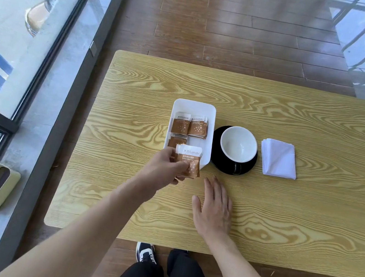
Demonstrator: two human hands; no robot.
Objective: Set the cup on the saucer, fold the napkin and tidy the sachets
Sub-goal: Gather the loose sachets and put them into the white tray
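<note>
White tray [211,128] has brown sachets [189,126] in it, the cup [238,144] sits empty on the black saucer [215,158] next to it, and the folded napkin [278,158] is off to the right. Left hand [164,166] pinches a small stack of sachets over the tray's near edge; right hand [213,210] lies flat on the table [284,216], fingers spread, holding nothing.

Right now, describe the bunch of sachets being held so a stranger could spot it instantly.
On the wooden table a white tray sits left of the black saucer. At its near end the left hand pinches the held sachets, the only ones lifted, not lying flat.
</note>
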